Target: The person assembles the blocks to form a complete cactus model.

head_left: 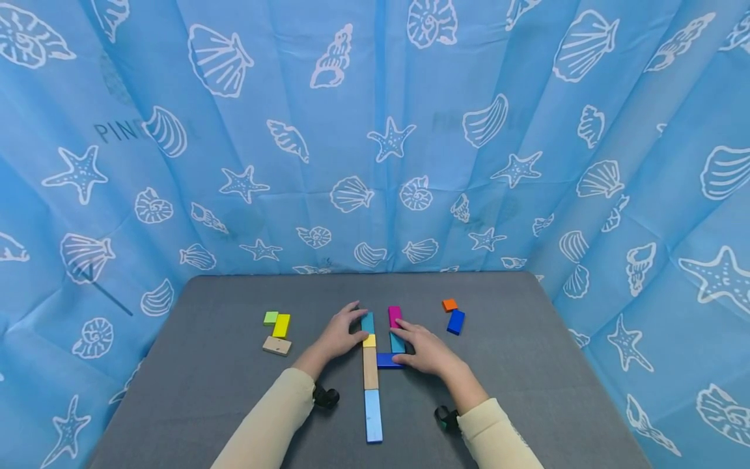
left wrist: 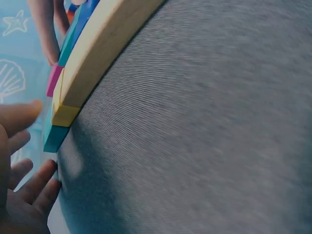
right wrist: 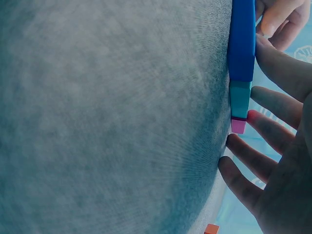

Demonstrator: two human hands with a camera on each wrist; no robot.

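On the grey table lies a column of flat blocks: a teal block [head_left: 367, 322], a small yellow block [head_left: 369, 341], a tan wooden block [head_left: 370, 368] and a light blue block [head_left: 373, 415]. A blue block [head_left: 387, 360] joins its right side. From there a second teal block [head_left: 397, 342] and a magenta block [head_left: 395, 316] run away from me. My left hand [head_left: 341, 334] is left of the column, thumb by the yellow block, fingers spread. Spread over the right-hand blocks, my right hand [head_left: 428, 348] has its thumb at the blue block and fingertips at the teal and magenta ones.
At the left lie a light green block [head_left: 271, 318], a bright yellow block [head_left: 282, 326] and a wooden block [head_left: 277, 346]. An orange block [head_left: 449, 305] and another blue block [head_left: 456, 322] are at the right. A shell-patterned blue curtain [head_left: 375, 215] hangs behind the table.
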